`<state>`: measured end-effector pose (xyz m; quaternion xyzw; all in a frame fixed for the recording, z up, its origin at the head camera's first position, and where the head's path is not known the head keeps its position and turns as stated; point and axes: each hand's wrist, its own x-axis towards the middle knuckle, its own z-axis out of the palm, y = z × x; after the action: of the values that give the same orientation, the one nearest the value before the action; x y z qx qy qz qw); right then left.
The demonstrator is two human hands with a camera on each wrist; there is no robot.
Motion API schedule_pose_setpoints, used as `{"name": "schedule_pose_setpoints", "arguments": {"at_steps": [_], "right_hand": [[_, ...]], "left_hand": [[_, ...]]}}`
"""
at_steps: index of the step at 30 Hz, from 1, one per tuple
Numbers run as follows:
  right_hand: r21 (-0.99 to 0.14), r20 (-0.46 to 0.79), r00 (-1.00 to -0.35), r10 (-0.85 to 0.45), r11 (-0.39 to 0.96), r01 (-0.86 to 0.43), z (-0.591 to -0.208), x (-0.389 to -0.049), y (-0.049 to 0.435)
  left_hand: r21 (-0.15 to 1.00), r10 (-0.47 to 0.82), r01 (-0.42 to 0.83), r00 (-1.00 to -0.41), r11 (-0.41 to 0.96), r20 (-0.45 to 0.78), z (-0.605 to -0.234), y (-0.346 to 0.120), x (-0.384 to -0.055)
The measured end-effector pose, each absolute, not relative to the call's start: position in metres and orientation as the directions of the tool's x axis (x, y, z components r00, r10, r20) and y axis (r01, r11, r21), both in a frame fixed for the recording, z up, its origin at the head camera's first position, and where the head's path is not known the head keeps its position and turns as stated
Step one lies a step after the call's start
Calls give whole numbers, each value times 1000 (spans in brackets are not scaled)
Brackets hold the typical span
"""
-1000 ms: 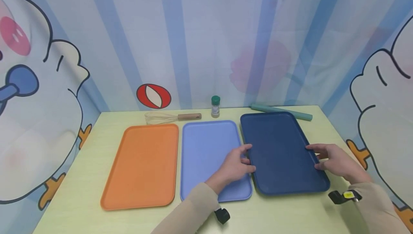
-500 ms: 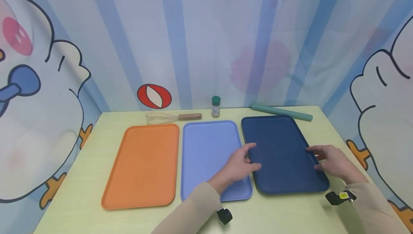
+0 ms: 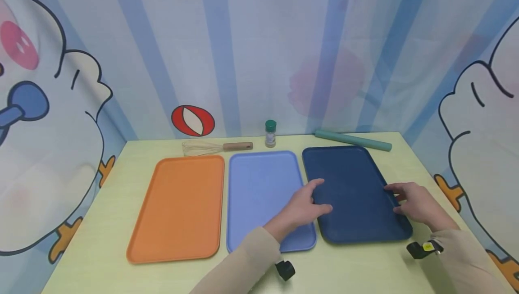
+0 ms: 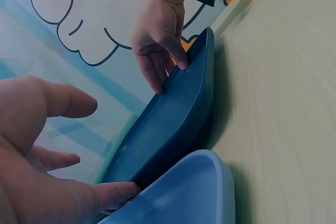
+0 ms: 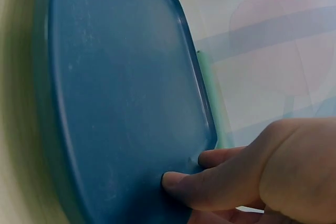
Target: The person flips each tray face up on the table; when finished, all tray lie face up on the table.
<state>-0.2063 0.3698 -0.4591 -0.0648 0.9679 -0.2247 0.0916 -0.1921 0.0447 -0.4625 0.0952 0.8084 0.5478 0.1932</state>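
Note:
A dark blue tray (image 3: 352, 195) lies on the right of the table, beside a light blue tray (image 3: 263, 186). My right hand (image 3: 415, 201) grips the dark tray's right rim, thumb on the inner side, as the right wrist view shows. Over the dark tray's left rim is my left hand (image 3: 302, 204), its fingers spread and thumb and index wide apart. In the left wrist view one of its lower fingers (image 4: 118, 192) reaches the gap where the two blue trays meet; whether it touches a rim I cannot tell.
An orange tray (image 3: 180, 208) lies on the left. Along the back edge are a whisk (image 3: 237, 146), a small green-capped jar (image 3: 270, 134) and a green rolling-pin-like rod (image 3: 352, 140). A printed cloth (image 3: 267, 51) hangs behind the table.
The dark tray's far edge has come down and slightly nearer. My left hand has shifted right with its fingers more spread; my right hand has moved slightly left, still on the rim.

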Motion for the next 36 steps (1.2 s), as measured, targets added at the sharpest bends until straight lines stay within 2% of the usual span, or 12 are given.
{"name": "schedule_pose_setpoints", "arguments": {"at_steps": [12, 23, 26, 30, 36], "right_hand": [[-436, -165, -971, -175, 896, -88, -456, -203, 366], [-455, -139, -972, -191, 884, -108, -453, -203, 362], [-418, -120, -975, -186, 901, -120, -449, -205, 356], [-361, -76, -978, -192, 920, -152, -442, -210, 344], [-367, -4, -968, -251, 901, -232, -434, -219, 321]], "left_hand": [[922, 335, -122, -907, 367, -253, -455, 54, -186], [910, 330, -95, -913, 403, -242, -450, 56, -184], [906, 345, -50, -915, 421, -211, -447, 50, -186], [878, 383, 88, -917, 470, -113, -444, 33, -196], [730, 400, 310, -915, 609, 55, -450, -6, -224]]}}
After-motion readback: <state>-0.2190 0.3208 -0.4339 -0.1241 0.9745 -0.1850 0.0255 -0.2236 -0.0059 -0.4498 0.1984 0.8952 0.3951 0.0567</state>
